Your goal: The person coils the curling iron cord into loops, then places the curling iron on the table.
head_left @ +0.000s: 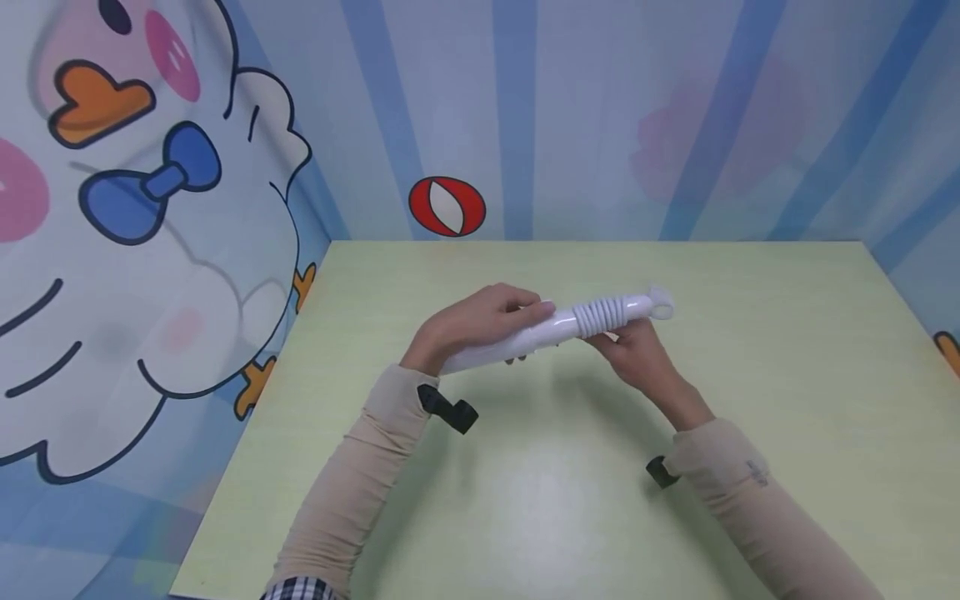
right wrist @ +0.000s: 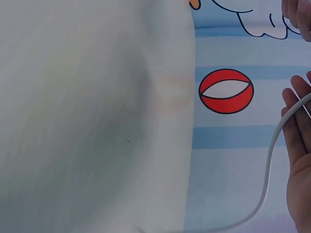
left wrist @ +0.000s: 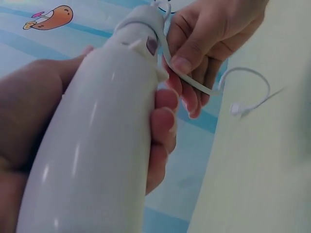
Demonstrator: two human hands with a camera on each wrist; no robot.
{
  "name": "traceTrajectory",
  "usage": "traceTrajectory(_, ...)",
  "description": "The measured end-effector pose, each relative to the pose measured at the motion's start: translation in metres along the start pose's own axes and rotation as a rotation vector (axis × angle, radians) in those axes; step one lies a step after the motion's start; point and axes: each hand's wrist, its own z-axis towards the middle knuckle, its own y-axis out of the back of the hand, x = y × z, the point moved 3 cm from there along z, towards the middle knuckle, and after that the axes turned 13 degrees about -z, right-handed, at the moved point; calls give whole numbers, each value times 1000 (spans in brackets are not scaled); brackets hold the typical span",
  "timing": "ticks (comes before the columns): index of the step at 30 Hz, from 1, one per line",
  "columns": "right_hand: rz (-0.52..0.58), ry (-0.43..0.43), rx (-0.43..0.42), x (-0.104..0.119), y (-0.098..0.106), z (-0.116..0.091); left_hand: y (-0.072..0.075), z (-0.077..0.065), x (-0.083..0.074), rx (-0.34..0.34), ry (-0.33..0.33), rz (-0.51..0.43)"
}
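My left hand (head_left: 491,315) grips a white wand-shaped appliance (head_left: 540,336) by its thick, smooth body, thumb on top and fingertips showing on the far side. Several ring-like white turns (head_left: 600,315) circle its narrower part, and a small loop (head_left: 660,304) ends it on the right. Just below those turns is my right hand (head_left: 645,358). In the left wrist view, its thumb and fingers pinch a thin white cord (left wrist: 197,85), whose small white end (left wrist: 239,108) dangles free. The right wrist view shows the cord (right wrist: 268,170) crossing the extended fingers and sagging below.
Both hands are above a pale yellow-green table (head_left: 787,350). Behind it stands a blue striped wall (head_left: 585,125) printed with a red-and-white ball, and a large cartoon bird (head_left: 225,333) covers the left side. Each wrist carries a small black mount (head_left: 448,408).
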Motion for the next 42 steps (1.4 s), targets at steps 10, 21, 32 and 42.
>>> traceTrajectory(10,-190,244,130,7,12,1,-3,-10,-9,127,-48,120)
traceTrajectory(21,-137,253,297,0,18,13,-12,-17,-15,194,-117,347)
traceTrajectory(32,-263,213,446,-1,24,22,-26,-14,-14,142,-6,622)
traceTrajectory(42,-395,211,487,6,14,15,-36,2,3,27,156,824)
